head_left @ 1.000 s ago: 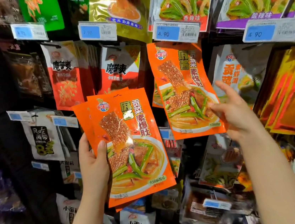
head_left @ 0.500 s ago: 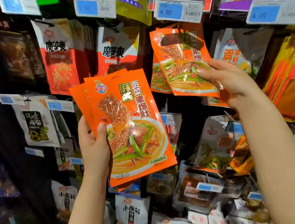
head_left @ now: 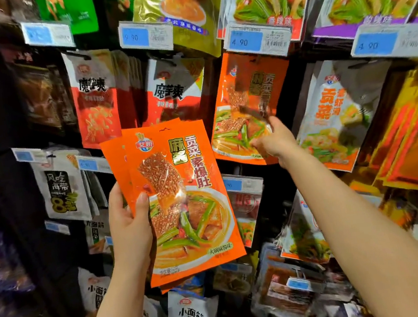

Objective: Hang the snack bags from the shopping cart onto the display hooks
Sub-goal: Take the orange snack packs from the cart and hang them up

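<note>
1. Your left hand [head_left: 129,228] grips a small stack of orange snack bags [head_left: 181,201], thumb across the front and fingers behind — several bags fanned together, held in front of the display.
2. Your right hand [head_left: 274,141] reaches up to the hung orange bag [head_left: 246,106], which sits under the blue price tag [head_left: 256,39]. Its fingers touch the bag's lower right edge; whether they pinch it or only steady it, I cannot tell.
3. The step in hand looks like settling that bag on its display hook — the hook itself is hidden behind the tag and the bag's top.
4. Next, judge that the bag hangs straight, then let go and peel the front bag off the stack.
5. That calls for finding the punched hole at the bag's top and threading it onto the same hook.
</note>
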Available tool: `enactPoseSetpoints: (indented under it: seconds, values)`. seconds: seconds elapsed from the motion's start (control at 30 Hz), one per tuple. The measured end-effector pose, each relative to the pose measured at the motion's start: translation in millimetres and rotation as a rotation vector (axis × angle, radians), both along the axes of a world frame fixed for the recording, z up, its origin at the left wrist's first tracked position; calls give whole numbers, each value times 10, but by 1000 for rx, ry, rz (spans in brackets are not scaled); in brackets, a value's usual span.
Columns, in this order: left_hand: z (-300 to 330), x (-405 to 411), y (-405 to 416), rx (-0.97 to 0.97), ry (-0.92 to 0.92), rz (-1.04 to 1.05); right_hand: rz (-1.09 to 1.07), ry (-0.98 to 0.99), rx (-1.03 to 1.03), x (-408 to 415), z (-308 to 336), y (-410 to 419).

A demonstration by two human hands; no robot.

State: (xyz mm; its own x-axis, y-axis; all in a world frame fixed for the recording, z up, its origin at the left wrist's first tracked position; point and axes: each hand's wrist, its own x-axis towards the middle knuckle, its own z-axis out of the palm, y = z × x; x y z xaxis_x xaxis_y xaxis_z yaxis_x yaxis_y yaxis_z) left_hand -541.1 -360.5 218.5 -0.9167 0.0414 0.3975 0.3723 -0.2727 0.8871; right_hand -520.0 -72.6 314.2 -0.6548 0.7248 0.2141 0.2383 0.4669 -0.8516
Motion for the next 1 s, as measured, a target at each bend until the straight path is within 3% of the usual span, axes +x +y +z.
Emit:
enactPoseSetpoints:
  seconds: [0.23, 0.33, 0.43, 0.5, 0.77, 1.0]
  values:
    - [39, 12, 64, -9, -17, -35, -83, -163, 133, 135, -59, 116]
    - [67, 22, 165, 0, -13, -68, -69, 67, 278, 347, -89, -193]
    - [82, 55, 305, 14, -16, -81, 242, 209, 37, 561, -192, -680]
    - [102, 92, 393, 27, -22, -80, 335, 235, -158, 673, -297, -922]
    - [97, 170, 493, 39, -63, -115, 281, 379, -295, 703, -352, -922]
    - [120, 90, 459, 73, -100, -76, 253, 459, -237, 673, -355, -790]
